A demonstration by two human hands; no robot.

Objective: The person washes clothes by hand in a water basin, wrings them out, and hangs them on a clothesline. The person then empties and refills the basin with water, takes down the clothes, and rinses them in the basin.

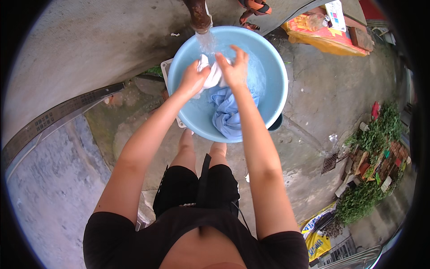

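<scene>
A light-blue plastic basin (275, 80) with water in it stands before me. My left hand (192, 80) grips a bunched wet white cloth (213, 78) above the water. Close against the cloth's right side is my right hand (236, 71), slightly blurred, its thumb and fingers spread apart. Part of the white cloth passes behind that hand. A crumpled light-blue garment (225, 112) lies in the near half of the basin, partly under my right forearm. Water (206, 42) pours from a rusty pipe spout (200, 18) into the far side, just beyond both hands.
The basin rests on a white plastic stand (165, 69), against a concrete wall (100, 40). Orange-and-black sandals (257, 6) are at the wall. Right of it, a bottle (317, 22) and a brick (361, 38) sit on an orange-red sheet (336, 42). Plants (361, 201) and a drain grate (329, 163) lie farther right.
</scene>
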